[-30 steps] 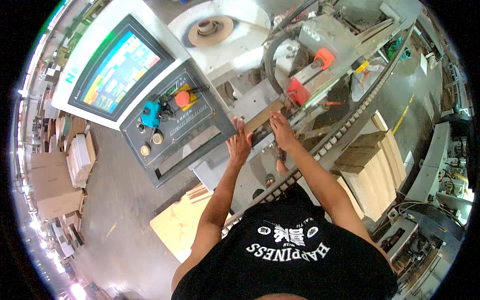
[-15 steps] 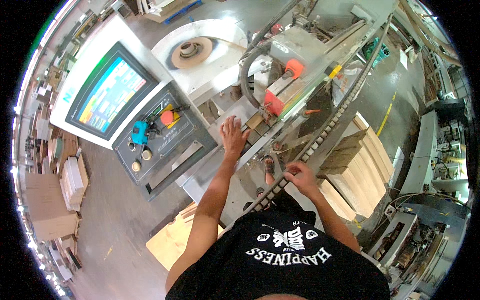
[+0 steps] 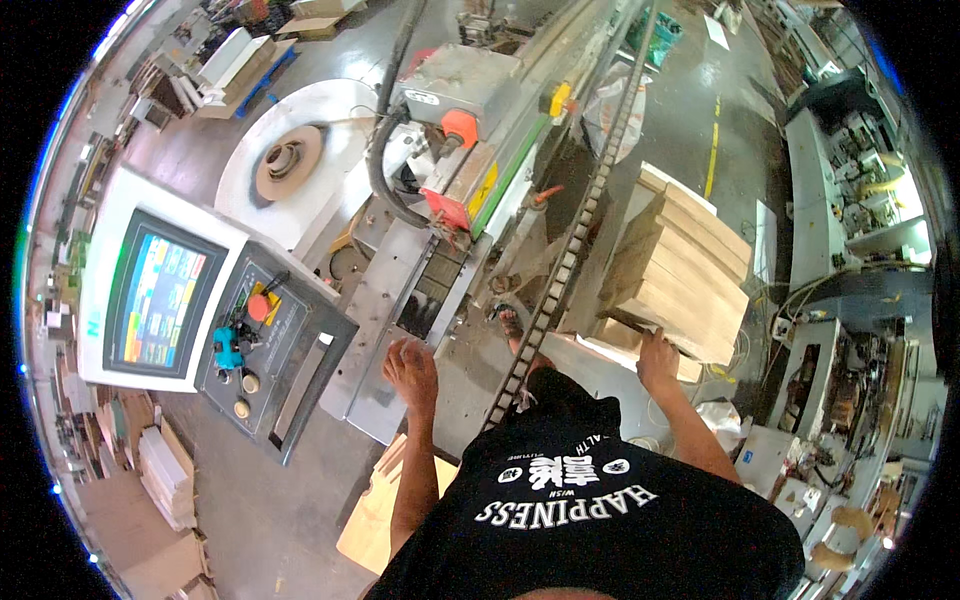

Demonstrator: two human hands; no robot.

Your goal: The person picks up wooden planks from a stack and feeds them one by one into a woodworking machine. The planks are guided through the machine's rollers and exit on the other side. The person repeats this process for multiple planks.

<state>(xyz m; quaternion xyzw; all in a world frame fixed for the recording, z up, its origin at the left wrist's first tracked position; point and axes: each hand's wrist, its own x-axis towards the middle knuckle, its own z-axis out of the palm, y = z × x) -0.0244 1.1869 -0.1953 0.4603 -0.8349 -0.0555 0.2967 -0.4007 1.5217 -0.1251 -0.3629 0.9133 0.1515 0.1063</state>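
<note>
My left hand (image 3: 410, 374) hovers over the near end of the machine's grey metal bed (image 3: 362, 352). Its fingers are loosely bent, and nothing shows in it. Ahead of it runs a slot (image 3: 425, 310) with a dark opening, leading up to a red guard (image 3: 446, 207). At the right, my right hand (image 3: 657, 362) is at the near edge of a stack of light wooden boards (image 3: 680, 265). Its fingers are closed on the edge of a wooden board (image 3: 618, 338) low at the stack's near side; the fingertips are partly hidden.
A control panel with a lit screen (image 3: 165, 300) and an orange-red button (image 3: 262, 306) stands left. A black cable chain (image 3: 568, 270) runs between my body's right side and the boards. Behind the panel is a round white table (image 3: 240, 170). More boards (image 3: 385, 500) lie below my left forearm.
The view has swung right. My left hand has drawn back from the slot, where a wood piece lay beside it. My right hand has left the cable chain and reached the board stack.
</note>
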